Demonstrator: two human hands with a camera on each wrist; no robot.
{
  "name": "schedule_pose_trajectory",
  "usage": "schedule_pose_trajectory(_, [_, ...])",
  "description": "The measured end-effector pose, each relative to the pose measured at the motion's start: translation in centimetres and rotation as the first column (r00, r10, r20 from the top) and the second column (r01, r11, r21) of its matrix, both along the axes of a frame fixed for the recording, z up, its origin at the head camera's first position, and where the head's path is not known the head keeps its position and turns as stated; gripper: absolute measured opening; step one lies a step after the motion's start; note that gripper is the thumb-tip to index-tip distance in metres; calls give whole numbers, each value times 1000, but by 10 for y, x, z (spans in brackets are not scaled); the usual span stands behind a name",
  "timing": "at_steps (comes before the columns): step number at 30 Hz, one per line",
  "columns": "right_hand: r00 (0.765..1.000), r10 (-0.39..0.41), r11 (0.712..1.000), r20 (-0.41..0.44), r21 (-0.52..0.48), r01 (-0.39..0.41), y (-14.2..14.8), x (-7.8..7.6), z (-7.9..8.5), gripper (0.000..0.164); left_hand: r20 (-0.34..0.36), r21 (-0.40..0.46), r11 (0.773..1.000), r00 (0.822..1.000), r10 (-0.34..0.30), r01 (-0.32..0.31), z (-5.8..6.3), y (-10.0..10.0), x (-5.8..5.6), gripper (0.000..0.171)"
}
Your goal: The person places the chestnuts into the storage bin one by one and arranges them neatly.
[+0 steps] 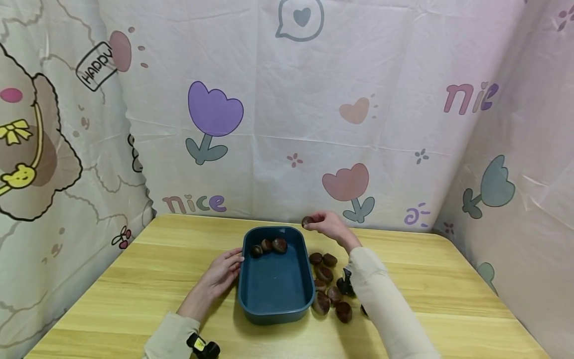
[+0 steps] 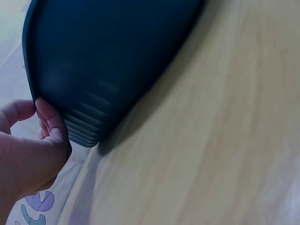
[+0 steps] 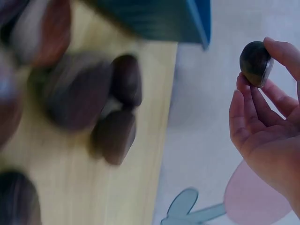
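A dark blue rectangular container [image 1: 275, 284] stands on the table, with three brown chestnuts [image 1: 280, 245] near its far end. My left hand [image 1: 221, 273] is at its left side; the left wrist view shows thumb and fingers pinching the container's rim [image 2: 29, 70]. Above the table's far edge, just right of the container's far corner, my right hand [image 1: 331, 225] pinches one chestnut [image 3: 256, 64] between thumb and fingertips. More loose chestnuts [image 1: 325, 273] lie in a group along the container's right side, under and beside the right forearm.
The wooden table [image 1: 179, 249] ends at a printed cloth backdrop [image 1: 287, 124], with cloth on both sides too. Black wrist devices are on both sleeves; the right one [image 1: 345, 284] hangs over the loose chestnuts. Another chestnut [image 1: 363, 310] is partly hidden behind the right sleeve.
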State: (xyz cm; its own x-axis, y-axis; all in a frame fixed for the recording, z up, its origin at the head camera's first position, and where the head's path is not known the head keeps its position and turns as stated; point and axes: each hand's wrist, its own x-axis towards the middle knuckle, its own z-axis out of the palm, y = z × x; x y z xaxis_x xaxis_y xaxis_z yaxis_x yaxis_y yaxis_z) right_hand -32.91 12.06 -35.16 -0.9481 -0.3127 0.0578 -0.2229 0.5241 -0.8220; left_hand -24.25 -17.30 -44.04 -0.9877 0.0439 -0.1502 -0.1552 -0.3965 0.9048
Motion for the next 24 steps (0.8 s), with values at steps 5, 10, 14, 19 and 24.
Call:
schedule_pose_trajectory(5, [1000,10,1000,11,-20,-10,-25,0,8,29,6,-2,1000,1000,3,-3,0,0,0,39])
schedule_pose_trajectory(10, [999,34,998,15,-61,-33,-44,-2,7,27,13,3,1000,1000,-2,2,1,-1,-1,41])
schedule_pose_trajectory(14, [998,41,992,39,-122,-36,-56,-3,1,28,22,7,1000,1000,-2,2,2,-1,-1,41])
schedule_pose_trajectory(19, [997,38,983,63,-184,-26,-70,0,-5,32,23,5,1000,1000,-3,3,2,-1,0,41])
schedule_pose_trajectory(24, [995,77,975,61,-215,-62,-82,2,-14,32,23,2,1000,1000,0,0,2,-1,-1,40])
